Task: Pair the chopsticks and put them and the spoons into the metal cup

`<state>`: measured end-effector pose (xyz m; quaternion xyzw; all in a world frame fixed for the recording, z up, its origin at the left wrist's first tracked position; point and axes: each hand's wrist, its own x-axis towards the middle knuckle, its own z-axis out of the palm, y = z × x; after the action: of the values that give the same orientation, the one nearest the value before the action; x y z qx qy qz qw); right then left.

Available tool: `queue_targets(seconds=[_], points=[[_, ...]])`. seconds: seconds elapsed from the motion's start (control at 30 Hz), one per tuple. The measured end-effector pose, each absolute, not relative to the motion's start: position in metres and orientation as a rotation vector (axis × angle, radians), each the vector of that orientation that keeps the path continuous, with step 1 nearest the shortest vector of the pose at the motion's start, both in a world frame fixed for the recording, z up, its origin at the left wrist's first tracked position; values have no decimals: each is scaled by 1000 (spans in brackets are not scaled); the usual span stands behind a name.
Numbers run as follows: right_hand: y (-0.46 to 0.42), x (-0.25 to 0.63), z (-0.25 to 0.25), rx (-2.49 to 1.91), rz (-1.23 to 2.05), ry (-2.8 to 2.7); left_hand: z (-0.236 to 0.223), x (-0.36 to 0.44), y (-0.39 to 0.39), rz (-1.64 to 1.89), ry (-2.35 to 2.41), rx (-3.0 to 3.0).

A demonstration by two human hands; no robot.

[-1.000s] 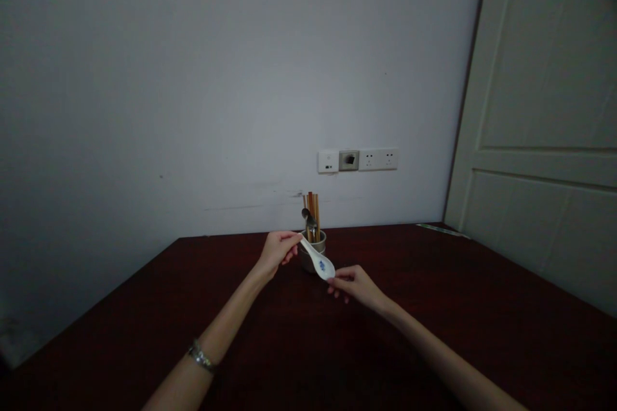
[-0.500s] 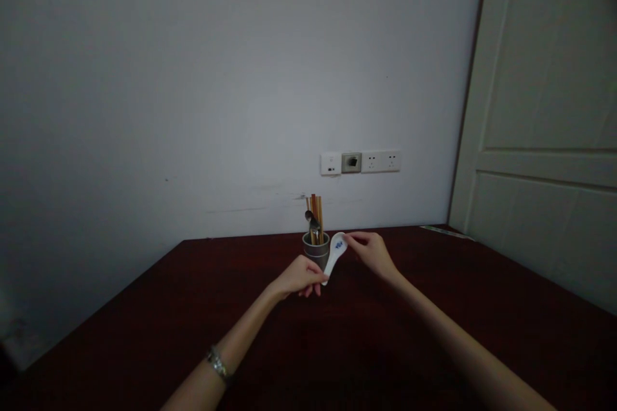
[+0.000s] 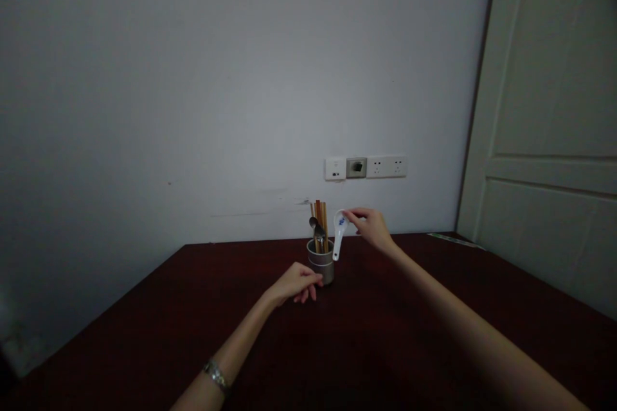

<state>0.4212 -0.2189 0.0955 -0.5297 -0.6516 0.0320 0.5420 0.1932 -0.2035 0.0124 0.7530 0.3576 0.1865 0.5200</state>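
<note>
My right hand (image 3: 371,227) pinches a white soup spoon (image 3: 340,231) with a blue mark by the edge of its bowl. The spoon hangs handle down, just right of a grey metal cup (image 3: 322,266). Out of the cup stand several wooden chopsticks (image 3: 324,215) and dark metal spoons (image 3: 317,228). My left hand (image 3: 295,282) holds nothing and its fingers are loosely apart. It is in front of the cup's lower left side; whether the fingertips touch the cup, I cannot tell.
The cup stands on a dark red table (image 3: 231,308) against a pale wall (image 3: 241,90). Wall sockets (image 3: 386,167) sit above its back edge. A flat strip (image 3: 456,241) lies at the back right, near a panelled door (image 3: 549,205).
My left hand has let go of the spoon's handle. The right hand has lifted the spoon, which now hangs more upright beside the cup's rim.
</note>
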Motion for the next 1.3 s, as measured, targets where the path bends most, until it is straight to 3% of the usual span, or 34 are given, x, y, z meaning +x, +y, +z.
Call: queue_targets(seconds=[0.33,0.83,1.3], points=[[-169,415,103,-1321,-195,-1629,-22,178,-171,484,987,1656],[-179,406,49,-1372,-16,-1764,-37,176,-165,492,1019,1671],[-190,396,38,-1541,-11,-1854,-41,175,-163,495,1000,1685]])
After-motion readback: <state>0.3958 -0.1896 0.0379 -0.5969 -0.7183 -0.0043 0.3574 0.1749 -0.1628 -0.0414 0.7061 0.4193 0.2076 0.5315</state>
